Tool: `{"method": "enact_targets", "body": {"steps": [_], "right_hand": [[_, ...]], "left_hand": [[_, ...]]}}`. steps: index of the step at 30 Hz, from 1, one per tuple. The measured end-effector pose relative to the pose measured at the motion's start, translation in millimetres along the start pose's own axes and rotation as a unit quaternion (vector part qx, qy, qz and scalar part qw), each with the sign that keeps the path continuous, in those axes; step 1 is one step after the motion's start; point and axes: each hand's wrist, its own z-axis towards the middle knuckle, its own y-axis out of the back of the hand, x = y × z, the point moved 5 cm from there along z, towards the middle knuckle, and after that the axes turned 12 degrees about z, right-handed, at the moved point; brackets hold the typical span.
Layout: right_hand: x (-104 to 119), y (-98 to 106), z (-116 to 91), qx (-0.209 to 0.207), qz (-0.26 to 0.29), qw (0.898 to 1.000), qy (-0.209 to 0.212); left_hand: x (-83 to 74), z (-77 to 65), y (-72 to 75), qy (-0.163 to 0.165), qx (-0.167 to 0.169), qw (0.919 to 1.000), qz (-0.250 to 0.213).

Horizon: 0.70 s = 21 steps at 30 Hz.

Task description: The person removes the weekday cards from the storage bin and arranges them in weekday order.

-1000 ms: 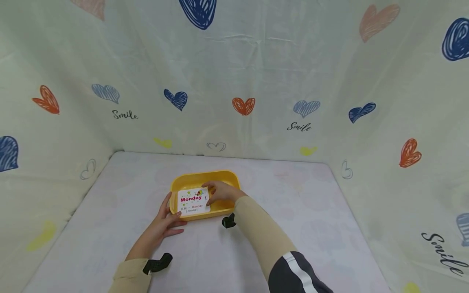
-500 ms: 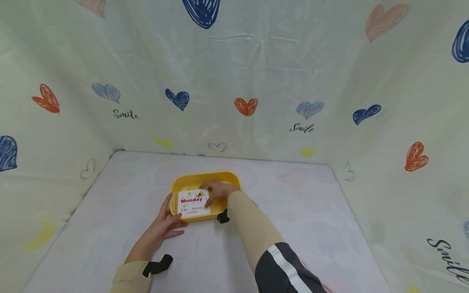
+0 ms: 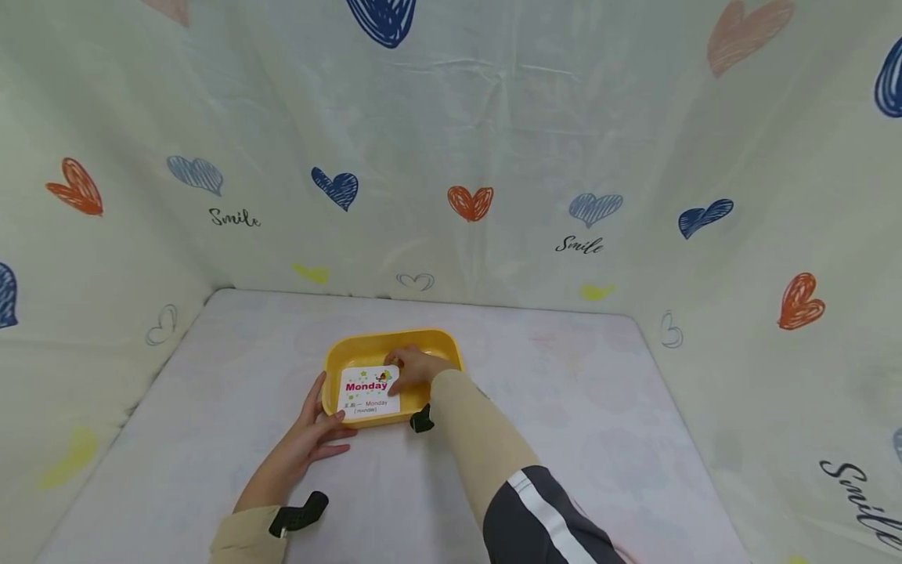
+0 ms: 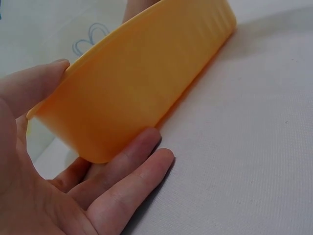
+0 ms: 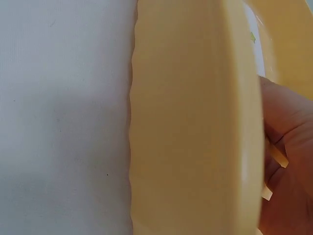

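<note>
A yellow plastic tray [image 3: 373, 345] stands on the table, with a white card [image 3: 362, 399] printed "Monday" lying in its left part. My left hand [image 3: 299, 446] grips the tray's near left corner; in the left wrist view the thumb [image 4: 41, 81] lies on the rim and the fingers reach round the lower wall [image 4: 122, 83]. Reaching inside the tray, my right hand [image 3: 423, 366] holds the card at its right edge, thumb and forefinger apart along that edge. The near wall [image 5: 186, 117] hides part of this hand in the right wrist view.
A white cloth-covered table [image 3: 564, 423] spreads around the tray. Behind it and at both sides hangs a pale curtain [image 3: 507, 141] with printed hearts. A dark camera mount [image 3: 299, 515] sits on the left wrist, another [image 3: 423, 419] on the right.
My right forearm has shifted slightly left and the right fingers have drawn in a little at the card's edge. The left hand keeps its place on the tray. The head view has turned slightly.
</note>
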Motion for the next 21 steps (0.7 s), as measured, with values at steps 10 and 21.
{"method": "enact_targets", "body": {"steps": [10,21], "right_hand": [[2.8,1.1,-1.1,-0.016,0.020,1.000,0.009],[-4.0,2.4,1.2,-0.031,0.110,0.993,0.033]], "left_hand": [[-2.5,-2.0,-0.3,-0.002,0.000,1.0000,0.004],[-1.6,-1.4,-0.8,0.002,-0.010,0.9999,0.009]]}}
